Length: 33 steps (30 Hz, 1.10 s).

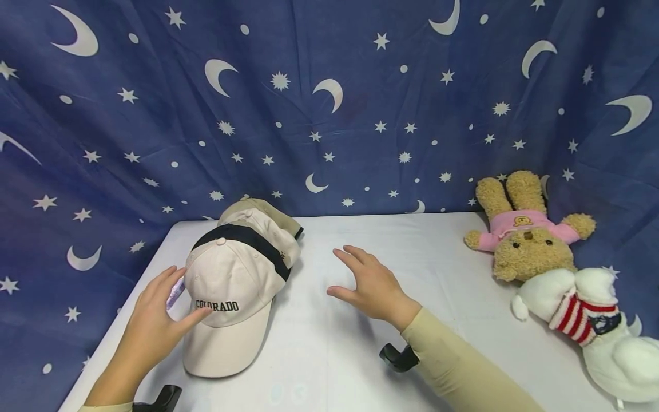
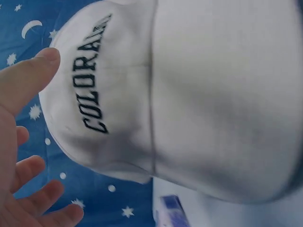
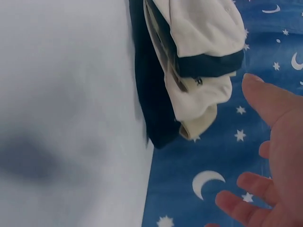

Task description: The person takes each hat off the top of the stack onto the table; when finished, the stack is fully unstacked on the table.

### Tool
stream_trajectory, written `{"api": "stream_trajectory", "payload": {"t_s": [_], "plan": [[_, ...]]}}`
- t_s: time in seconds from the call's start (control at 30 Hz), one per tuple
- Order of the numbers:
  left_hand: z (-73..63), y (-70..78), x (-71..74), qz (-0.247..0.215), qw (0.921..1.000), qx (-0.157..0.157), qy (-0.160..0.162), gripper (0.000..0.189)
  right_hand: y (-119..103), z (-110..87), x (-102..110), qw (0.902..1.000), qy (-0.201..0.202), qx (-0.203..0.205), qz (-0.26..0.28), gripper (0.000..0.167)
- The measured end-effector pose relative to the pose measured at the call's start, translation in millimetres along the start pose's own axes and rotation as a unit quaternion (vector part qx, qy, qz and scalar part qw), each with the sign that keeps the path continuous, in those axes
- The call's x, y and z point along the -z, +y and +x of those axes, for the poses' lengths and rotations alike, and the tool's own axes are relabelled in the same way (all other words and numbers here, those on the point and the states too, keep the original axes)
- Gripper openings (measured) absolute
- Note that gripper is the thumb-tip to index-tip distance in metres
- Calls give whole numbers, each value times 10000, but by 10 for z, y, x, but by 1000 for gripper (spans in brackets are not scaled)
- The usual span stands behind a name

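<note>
A cream baseball cap (image 1: pixel 221 292) lettered COLORADO lies at the front of a row of overlapping caps on the left of the white table, its brim toward me. Behind it are a cap with a dark band (image 1: pixel 242 236), another cream cap and a tan cap (image 1: pixel 283 219). My left hand (image 1: pixel 154 320) is beside the front cap's left side, thumb and fingers spread; in the left wrist view the thumb (image 2: pixel 35 73) is near its crown, and contact is unclear. To the right of the caps my right hand (image 1: pixel 373 286) hovers over the table, fingers apart, holding nothing.
A purple-and-white packet (image 1: pixel 176 293) is partly hidden behind my left hand. On the right lie a brown teddy bear (image 1: pixel 535 252) in a pink top and a white plush toy (image 1: pixel 618 360) in a striped knit. A blue star-and-moon curtain (image 1: pixel 360 114) hangs behind the table.
</note>
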<state>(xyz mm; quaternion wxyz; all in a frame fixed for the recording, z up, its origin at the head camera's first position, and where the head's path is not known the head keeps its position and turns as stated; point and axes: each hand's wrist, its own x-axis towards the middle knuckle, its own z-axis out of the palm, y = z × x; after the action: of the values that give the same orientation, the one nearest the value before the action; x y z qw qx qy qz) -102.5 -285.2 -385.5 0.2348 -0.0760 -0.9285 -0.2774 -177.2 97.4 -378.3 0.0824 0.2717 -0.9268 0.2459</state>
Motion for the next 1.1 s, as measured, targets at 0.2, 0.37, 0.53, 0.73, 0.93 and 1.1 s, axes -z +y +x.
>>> {"api": "stream_trajectory", "payload": {"t_s": [0.2, 0.37, 0.53, 0.73, 0.93, 1.1], "plan": [[-160, -94, -5, -1, 9983, 570, -154, 84, -113, 113, -105, 9995, 155, 229, 123, 72], [-276, -165, -35, 0, 9950, 929, -360, 81, -203, 204, -180, 9993, 127, 297, 175, 72], [-357, -229, -70, -193, 9914, 1172, -546, 84, -300, 280, -260, 9993, 0, 266, 249, 72], [-436, -309, -100, -401, 9807, 1645, -979, 91, -395, 347, -376, 9987, -97, 208, 444, 72], [-477, -350, -103, -447, 9654, 2040, -1559, 97, -483, 424, -466, 9969, -236, 202, 727, 70], [-495, -344, -116, -582, 9555, 2280, -1780, 99, -551, 476, -520, 9952, -321, 284, 876, 68]]}}
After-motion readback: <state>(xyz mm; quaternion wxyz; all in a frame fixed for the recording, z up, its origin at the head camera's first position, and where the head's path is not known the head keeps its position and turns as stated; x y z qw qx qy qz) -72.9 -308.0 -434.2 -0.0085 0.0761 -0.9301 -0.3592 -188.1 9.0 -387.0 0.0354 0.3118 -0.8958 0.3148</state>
